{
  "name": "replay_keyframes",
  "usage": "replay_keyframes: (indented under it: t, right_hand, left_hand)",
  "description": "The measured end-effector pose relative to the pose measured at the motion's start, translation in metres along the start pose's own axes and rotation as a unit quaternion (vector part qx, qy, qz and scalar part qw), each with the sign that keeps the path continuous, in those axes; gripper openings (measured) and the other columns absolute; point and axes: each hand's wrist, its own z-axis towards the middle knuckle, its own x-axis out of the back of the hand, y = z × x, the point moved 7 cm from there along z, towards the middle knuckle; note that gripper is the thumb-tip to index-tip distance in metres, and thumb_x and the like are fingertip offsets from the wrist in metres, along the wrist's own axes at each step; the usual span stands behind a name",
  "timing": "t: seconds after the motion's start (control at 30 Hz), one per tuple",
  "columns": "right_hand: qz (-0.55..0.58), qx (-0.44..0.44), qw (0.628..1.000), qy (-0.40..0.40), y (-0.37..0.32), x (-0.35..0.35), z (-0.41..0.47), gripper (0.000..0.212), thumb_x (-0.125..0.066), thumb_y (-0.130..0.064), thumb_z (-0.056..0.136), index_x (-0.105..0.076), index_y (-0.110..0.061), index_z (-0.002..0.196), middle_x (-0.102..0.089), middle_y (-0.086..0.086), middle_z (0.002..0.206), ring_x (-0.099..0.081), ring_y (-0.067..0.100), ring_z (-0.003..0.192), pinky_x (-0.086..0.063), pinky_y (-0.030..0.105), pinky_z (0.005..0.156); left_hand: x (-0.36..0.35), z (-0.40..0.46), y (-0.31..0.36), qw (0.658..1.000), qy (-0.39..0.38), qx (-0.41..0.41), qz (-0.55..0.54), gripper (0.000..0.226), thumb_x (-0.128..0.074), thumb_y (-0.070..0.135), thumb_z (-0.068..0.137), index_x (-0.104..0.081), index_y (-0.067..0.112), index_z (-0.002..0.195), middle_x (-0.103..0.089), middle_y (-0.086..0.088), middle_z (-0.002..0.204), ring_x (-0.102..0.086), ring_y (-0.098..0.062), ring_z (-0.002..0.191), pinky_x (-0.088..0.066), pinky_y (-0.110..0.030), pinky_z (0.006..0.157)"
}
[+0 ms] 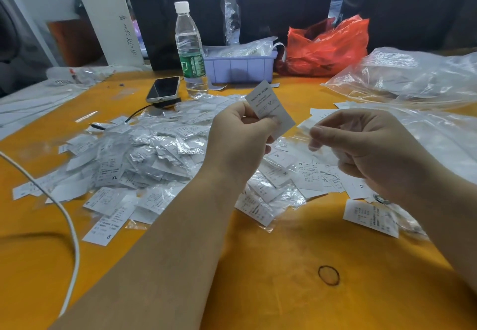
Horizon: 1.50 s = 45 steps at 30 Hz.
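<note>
My left hand [241, 133] pinches a white printed label [268, 108] and holds it upright above the orange table [284, 265]. To its right, my right hand [361, 146] pinches a small clear plastic sleeve [308, 126] between thumb and fingers, a short gap away from the label. Below and to the left of both hands lies a heap of bagged labels [144, 154]. Loose white labels [309, 174] are spread under my right hand.
A water bottle [189, 48], a phone [164, 89] and a purple bin [240, 67] stand at the back. A red plastic bag [327, 48] and large clear bags [413, 76] sit back right. A white cable [72, 226] crosses the left side.
</note>
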Motion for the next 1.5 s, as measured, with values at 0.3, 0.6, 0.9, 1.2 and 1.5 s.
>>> replay_keyframes:
  t: [0.3,0.6,0.9,1.2,1.5]
  right_hand:
    - [-0.001,-0.003,1.000,-0.005,-0.002,-0.003,-0.002,0.030,-0.068,-0.022,0.076,-0.064,0.006,0.087,-0.053,-0.010,0.042,-0.016,0.009,0.038,-0.010,0.031,0.044]
    - [0.008,0.000,1.000,0.007,-0.004,-0.001,-0.002,0.025,-0.069,-0.024,0.075,-0.064,0.000,0.081,-0.056,-0.009,0.046,-0.019,0.009,0.039,-0.011,0.030,0.044]
    - [0.025,0.002,0.999,0.021,0.000,0.004,0.000,0.023,-0.076,-0.027,0.069,-0.066,-0.006,0.074,-0.064,-0.002,0.060,-0.018,0.013,0.043,-0.013,0.026,0.043]
    - [0.043,0.010,0.999,0.029,0.001,0.006,0.002,0.020,-0.081,-0.030,0.060,-0.066,-0.017,0.063,-0.060,-0.012,0.058,-0.018,0.012,0.042,-0.020,0.019,0.038]
    - [0.074,0.022,0.997,0.027,0.000,0.007,0.002,0.020,-0.081,-0.022,0.059,-0.063,-0.017,0.068,-0.063,-0.008,0.062,-0.023,0.008,0.036,-0.023,0.015,0.035]
  left_hand:
    - [-0.009,-0.001,0.002,0.998,-0.066,0.007,0.003,0.012,-0.069,0.010,0.086,-0.068,0.018,0.096,-0.069,0.010,0.072,-0.064,-0.006,0.065,-0.055,-0.022,0.061]
    - [-0.011,-0.003,0.004,0.996,-0.082,0.012,0.019,0.011,-0.065,0.008,0.088,-0.068,0.017,0.093,-0.070,0.006,0.076,-0.064,-0.006,0.065,-0.056,-0.023,0.062]
    - [-0.009,-0.002,0.004,0.997,-0.071,0.024,0.014,0.012,-0.063,0.007,0.088,-0.066,0.018,0.091,-0.070,0.003,0.078,-0.064,-0.006,0.065,-0.059,-0.030,0.069]
    - [-0.009,-0.001,0.003,0.997,-0.070,0.031,0.010,0.015,-0.063,0.007,0.088,-0.066,0.021,0.088,-0.070,0.006,0.073,-0.065,-0.009,0.067,-0.060,-0.034,0.071]
    - [-0.006,0.000,0.001,0.997,-0.065,0.039,0.022,0.012,-0.063,0.007,0.088,-0.066,0.018,0.091,-0.070,0.005,0.074,-0.064,-0.006,0.061,-0.059,-0.032,0.070]
